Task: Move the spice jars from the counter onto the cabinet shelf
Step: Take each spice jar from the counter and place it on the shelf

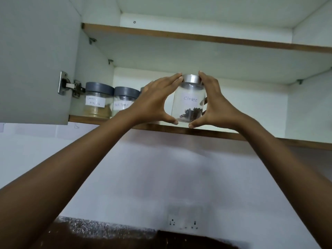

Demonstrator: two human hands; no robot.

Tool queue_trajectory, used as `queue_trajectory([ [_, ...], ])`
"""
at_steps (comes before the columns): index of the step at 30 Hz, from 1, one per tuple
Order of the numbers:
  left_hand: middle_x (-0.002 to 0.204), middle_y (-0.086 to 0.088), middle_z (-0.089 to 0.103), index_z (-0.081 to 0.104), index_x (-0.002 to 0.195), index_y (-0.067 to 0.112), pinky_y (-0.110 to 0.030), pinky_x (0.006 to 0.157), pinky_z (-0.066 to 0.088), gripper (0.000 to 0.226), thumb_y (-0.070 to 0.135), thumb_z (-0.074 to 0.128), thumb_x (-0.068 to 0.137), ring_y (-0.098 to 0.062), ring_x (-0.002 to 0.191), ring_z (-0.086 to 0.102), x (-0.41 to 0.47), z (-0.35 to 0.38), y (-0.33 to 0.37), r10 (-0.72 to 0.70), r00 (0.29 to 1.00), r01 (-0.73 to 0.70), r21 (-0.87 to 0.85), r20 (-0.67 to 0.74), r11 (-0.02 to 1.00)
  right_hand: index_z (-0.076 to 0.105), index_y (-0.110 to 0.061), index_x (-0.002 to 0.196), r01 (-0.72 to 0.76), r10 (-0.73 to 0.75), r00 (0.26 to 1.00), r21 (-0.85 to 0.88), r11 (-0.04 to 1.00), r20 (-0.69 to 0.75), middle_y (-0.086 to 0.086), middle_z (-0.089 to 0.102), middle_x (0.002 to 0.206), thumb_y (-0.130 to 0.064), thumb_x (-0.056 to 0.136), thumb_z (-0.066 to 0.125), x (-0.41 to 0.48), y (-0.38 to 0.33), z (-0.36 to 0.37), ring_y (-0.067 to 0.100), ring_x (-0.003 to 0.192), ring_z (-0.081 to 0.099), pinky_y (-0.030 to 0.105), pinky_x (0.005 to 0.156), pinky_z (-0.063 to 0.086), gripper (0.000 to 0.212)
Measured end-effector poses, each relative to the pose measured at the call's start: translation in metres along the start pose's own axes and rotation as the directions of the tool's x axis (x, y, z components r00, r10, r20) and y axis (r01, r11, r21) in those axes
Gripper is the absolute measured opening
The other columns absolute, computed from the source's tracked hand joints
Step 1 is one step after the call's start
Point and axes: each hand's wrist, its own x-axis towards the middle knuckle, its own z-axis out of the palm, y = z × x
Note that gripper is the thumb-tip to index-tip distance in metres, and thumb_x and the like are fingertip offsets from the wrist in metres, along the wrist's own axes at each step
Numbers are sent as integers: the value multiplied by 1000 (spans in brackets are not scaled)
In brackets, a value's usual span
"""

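Note:
A clear glass jar with a silver lid and a label reading "Cloves" (188,106) is at the front edge of the lower cabinet shelf (260,138); dark cloves lie in its bottom. My left hand (152,103) holds it from the left, fingertips on the lid and thumb at the base. My right hand (217,105) holds it the same way from the right. Two grey-lidded spice jars stand at the shelf's left end: one with tan powder (96,101) and one labelled black pepper (124,101). A third lid shows partly behind my left hand.
The open cabinet door (36,60) hangs at the left on a metal hinge (68,85). An upper shelf (197,38) runs above. The lower shelf is bare to the right of the cloves jar. Below are a white wall, a socket (185,223) and a dark speckled counter (125,236).

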Motion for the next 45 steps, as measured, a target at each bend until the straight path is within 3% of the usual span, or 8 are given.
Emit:
queue_trajectory([
  [11, 156, 0, -21, -9, 149, 16, -50, 111, -13, 101, 67, 46, 82, -23, 142, -22, -16, 54, -37, -323, 946, 323, 50, 0, 945, 8, -27, 145, -136, 121, 984, 114, 984, 131, -3, 10, 146, -7, 47, 90, 34, 37, 39, 17, 130, 26, 31, 100, 40, 129],
  [17, 156, -8, -18, -12, 148, 12, -45, 115, -7, 91, 70, 8, 80, -22, 143, -19, -32, 76, -46, -340, 939, 341, 238, -49, 909, 18, -27, 141, -230, 199, 971, 281, 932, 134, -8, 20, 133, 0, 64, 79, 41, 39, 47, 17, 109, 36, 21, 77, 40, 101],
  [24, 154, -8, -21, -12, 148, 12, -42, 118, -4, 89, 68, 3, 80, -23, 143, -19, -33, 81, -48, -338, 940, 339, 275, -53, 900, 19, -25, 141, -210, 215, 976, 305, 929, 19, -4, 22, 138, -9, 65, 82, 45, 41, 65, 18, 109, 38, 20, 74, 39, 100],
  [32, 151, -3, -26, -12, 148, 12, -41, 118, -2, 88, 68, 2, 81, -21, 143, -18, -34, 83, -47, -330, 941, 338, 267, -74, 902, 13, -24, 145, -195, 210, 978, 282, 939, -22, -1, 12, 151, -16, 61, 80, 49, 35, 81, 17, 137, 21, 44, 107, 35, 107],
  [37, 156, -7, -18, -11, 148, 13, -43, 118, -4, 89, 68, 3, 81, -22, 143, -18, -35, 81, -47, -318, 944, 331, 282, -90, 901, -11, -33, 146, -279, 286, 958, 174, 944, -18, -5, -21, 154, -29, 70, 79, 29, 26, 78, 18, 144, 2, 39, 112, 20, 118],
  [40, 156, -9, -15, -10, 148, 16, -47, 115, -10, 85, 68, 10, 84, -21, 143, -16, -39, 78, -45, -234, 966, 253, 252, -107, 934, 20, -26, 145, -277, 288, 911, 80, 957, -294, 3, 18, 148, -30, 76, 73, -2, 9, 76, 26, 132, 32, 41, 105, 35, 87],
  [42, 158, -10, -4, 0, 149, 19, -53, 113, -10, 80, 63, 21, 86, -24, 144, -10, -49, 76, -31, -147, 982, 168, 190, -118, 967, 52, -19, 123, -248, 222, 897, -17, 969, -382, 3, 47, 124, -22, 78, 68, -30, -5, 77, 24, 109, 51, 46, 92, 46, 48],
  [45, 148, -8, 36, 41, 139, 16, -50, 113, 17, 59, 46, 40, 88, -26, 140, 24, -80, 77, 20, -56, 975, 40, -76, -216, 996, 65, -16, 86, -215, 203, 909, 10, 977, -363, -5, 60, 90, -16, 77, 67, -81, -32, 77, 15, 83, 58, 40, 80, 49, 9],
])
